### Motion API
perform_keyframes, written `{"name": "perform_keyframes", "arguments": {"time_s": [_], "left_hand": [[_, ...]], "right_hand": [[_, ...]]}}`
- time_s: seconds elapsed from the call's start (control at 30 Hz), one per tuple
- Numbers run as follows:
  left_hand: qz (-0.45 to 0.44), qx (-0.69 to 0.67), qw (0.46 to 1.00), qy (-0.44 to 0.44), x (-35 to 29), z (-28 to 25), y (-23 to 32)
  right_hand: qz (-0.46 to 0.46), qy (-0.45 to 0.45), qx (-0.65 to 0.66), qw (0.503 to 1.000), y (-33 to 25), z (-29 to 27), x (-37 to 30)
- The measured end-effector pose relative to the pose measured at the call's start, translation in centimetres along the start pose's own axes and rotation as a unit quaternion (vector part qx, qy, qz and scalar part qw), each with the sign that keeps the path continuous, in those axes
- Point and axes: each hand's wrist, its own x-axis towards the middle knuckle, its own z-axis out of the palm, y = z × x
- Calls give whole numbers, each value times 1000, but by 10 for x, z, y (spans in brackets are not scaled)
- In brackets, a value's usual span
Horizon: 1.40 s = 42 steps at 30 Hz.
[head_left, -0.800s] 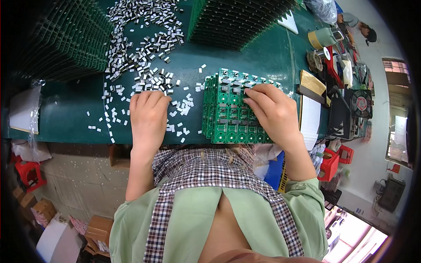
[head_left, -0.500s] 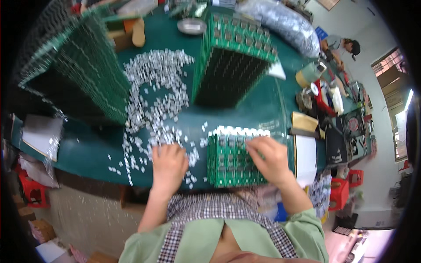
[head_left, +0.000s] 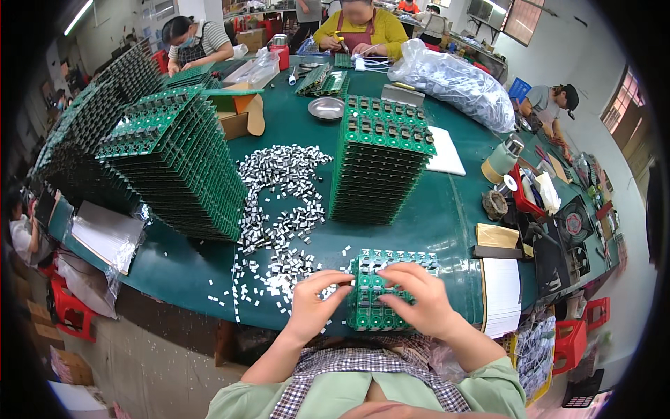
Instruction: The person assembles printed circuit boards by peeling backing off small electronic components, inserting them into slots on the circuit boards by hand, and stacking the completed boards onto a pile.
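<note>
Resting at the near edge of the green desk (head_left: 447,216), the green circuit board panel (head_left: 380,293) now has my left hand (head_left: 314,307) pinching a small white part onto it, up from the loose white parts (head_left: 279,209), my right hand (head_left: 419,300) pressing curled fingers (head_left: 398,276) on top

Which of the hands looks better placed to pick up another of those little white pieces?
Probably the left hand: it sits right at the edge of the scattered small white parts, while the right hand rests on the green circuit board panel, farther from them.
</note>
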Motion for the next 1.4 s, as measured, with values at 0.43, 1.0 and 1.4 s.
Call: {"name": "perform_keyframes", "arguments": {"time_s": [0.43,1.0,1.4], "left_hand": [[-83,-13,995,-62,-9,9,20],[240,146,959,43,-12,37,22],[103,-7,993,-65,-18,23,17]], "right_hand": [[-100,61,-25,993,17,10,-8],[126,27,403,906,12,16,-18],[21,3,310,951,7,12,-26]]}}
